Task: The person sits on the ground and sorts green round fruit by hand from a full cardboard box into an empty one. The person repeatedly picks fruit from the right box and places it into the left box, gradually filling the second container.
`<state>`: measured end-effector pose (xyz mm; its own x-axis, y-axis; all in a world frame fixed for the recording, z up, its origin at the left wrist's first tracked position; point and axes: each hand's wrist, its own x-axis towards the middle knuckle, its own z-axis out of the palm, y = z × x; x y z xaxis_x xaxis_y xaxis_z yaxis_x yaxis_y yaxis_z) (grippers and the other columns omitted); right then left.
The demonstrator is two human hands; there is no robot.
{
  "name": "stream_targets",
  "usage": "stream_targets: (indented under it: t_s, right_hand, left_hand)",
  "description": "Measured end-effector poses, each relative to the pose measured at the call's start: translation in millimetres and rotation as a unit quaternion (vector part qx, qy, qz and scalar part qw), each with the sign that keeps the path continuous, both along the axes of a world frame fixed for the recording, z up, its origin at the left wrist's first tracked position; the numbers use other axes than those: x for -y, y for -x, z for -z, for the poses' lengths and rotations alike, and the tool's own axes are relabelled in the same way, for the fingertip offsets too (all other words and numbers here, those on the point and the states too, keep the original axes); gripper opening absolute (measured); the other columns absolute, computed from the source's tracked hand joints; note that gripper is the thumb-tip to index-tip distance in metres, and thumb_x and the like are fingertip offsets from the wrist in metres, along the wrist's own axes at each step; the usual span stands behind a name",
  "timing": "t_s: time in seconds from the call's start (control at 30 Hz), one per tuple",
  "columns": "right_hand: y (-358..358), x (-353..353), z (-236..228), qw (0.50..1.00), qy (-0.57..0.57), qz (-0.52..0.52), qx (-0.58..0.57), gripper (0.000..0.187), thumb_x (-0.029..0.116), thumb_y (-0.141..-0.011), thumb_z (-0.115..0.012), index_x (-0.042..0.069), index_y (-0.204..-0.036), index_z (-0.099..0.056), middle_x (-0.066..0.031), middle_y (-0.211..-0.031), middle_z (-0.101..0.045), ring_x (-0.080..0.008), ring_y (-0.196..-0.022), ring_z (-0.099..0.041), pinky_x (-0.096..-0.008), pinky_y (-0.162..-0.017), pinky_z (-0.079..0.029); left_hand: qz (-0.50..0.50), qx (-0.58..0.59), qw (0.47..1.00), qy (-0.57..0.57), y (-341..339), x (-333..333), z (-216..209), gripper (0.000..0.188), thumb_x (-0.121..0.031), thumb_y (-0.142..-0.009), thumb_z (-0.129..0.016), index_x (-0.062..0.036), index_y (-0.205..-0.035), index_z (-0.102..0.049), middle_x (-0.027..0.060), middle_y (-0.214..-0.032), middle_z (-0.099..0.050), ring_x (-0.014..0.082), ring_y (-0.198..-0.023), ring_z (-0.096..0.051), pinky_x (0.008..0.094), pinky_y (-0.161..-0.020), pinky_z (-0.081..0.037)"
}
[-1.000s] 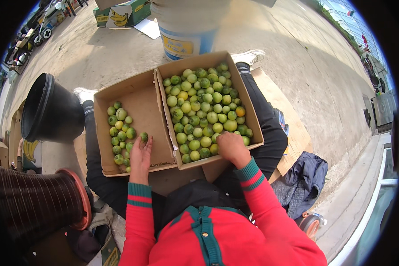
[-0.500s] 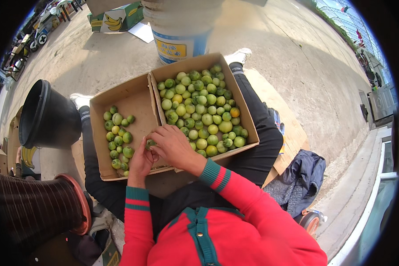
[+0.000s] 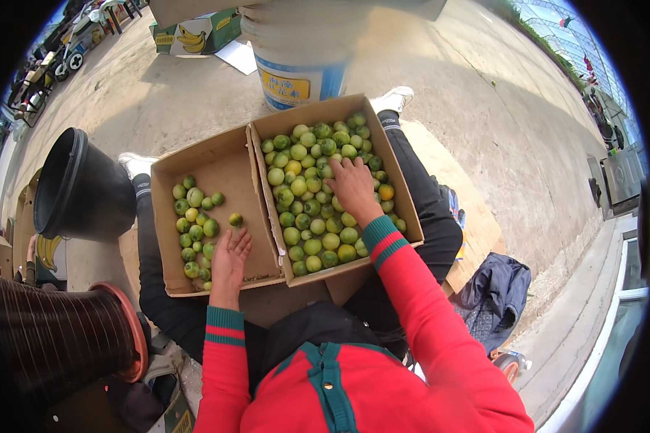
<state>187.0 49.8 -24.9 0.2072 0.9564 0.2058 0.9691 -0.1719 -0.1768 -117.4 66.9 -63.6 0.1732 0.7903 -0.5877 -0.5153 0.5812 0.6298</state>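
In the fuller cardboard box (image 3: 285, 125), your right hand (image 3: 355, 189) reaches onto green tomatoes (image 3: 312, 247), grip impossible to tell; left of that box, your left hand (image 3: 230, 263) lies relaxed, empty, a lone round tomato (image 3: 235, 219) just beyond.

We have two open cardboard boxes side by side before us, their inner walls close together. In the left box (image 3: 224, 166), our left hand (image 3: 231, 261) is palm up with loosely curled fingers, just beside a lone green fruit (image 3: 235, 219); more round fruits gather along the left wall. Our right hand (image 3: 354, 187) reaches into the fuller right box (image 3: 296, 119), its fingers down among mostly green fruits, and we cannot tell whether they grip one. An orange fruit (image 3: 386, 192) lies near that hand. A black bucket (image 3: 87, 187) stands to our left.
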Motion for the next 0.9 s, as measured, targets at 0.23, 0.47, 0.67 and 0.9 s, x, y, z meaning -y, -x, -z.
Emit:
stream_targets:
  t_s: [0.23, 0.47, 0.67, 0.9]
  right_hand:
    - [18.5, 5.3, 9.3, 0.996, -0.06, -0.025, -0.063, 0.033, 0.03, -0.089, -0.065, 0.01, -0.113, -0.054, -0.0112, -0.086, -0.064, -0.0309, -0.082, -0.064, -0.0431, -0.067, -0.048]
    - [99.0, 25.1, -30.2, 0.92, -0.137, -0.254, -0.267, 0.036, 0.028, -0.087, -0.067, 0.009, -0.116, -0.057, -0.0122, -0.093, -0.064, -0.0333, -0.086, -0.062, -0.0427, -0.072, -0.048]
    - [111.6, 29.0, -39.6, 0.949, -0.07, -0.25, -0.18, 0.041, 0.026, -0.081, -0.071, 0.008, -0.115, -0.057, -0.0099, -0.09, -0.058, -0.0282, -0.087, -0.062, -0.0405, -0.072, -0.048]
    - [37.7, 27.7, -8.6, 0.997, 0.037, 0.01, -0.065, 0.035, 0.028, -0.081, -0.073, 0.006, -0.101, -0.054, -0.0127, -0.093, -0.06, -0.0319, -0.085, -0.064, -0.0431, -0.066, -0.05]
  left_hand:
    - [0.078, 0.0, 0.994, -0.081, -4.5, 5.0, -18.1, 0.036, -0.025, -0.102, -0.05, 0.0, -0.127, -0.052, 0.0108, -0.111, -0.061, 0.0162, -0.091, -0.061, 0.0287, -0.075, -0.051]
    - [0.18, 0.077, 0.966, -0.169, -9.5, 13.3, -31.1, 0.035, -0.024, -0.103, -0.049, -0.0005, -0.128, -0.053, 0.0044, -0.101, -0.061, 0.0127, -0.081, -0.059, 0.0265, -0.068, -0.048]
    - [0.157, 0.016, 0.976, -0.148, -0.2, 8.0, -10.4, 0.033, -0.018, -0.1, -0.056, -0.0029, -0.128, -0.052, 0.0053, -0.1, -0.062, 0.014, -0.084, -0.06, 0.0258, -0.067, -0.048]
    - [-0.067, 0.002, 0.998, 0.0, 2.2, -1.9, 6.2, 0.027, -0.019, -0.098, -0.058, -0.0026, -0.117, -0.05, 0.0119, -0.1, -0.063, 0.0187, -0.087, -0.061, 0.0275, -0.073, -0.052]
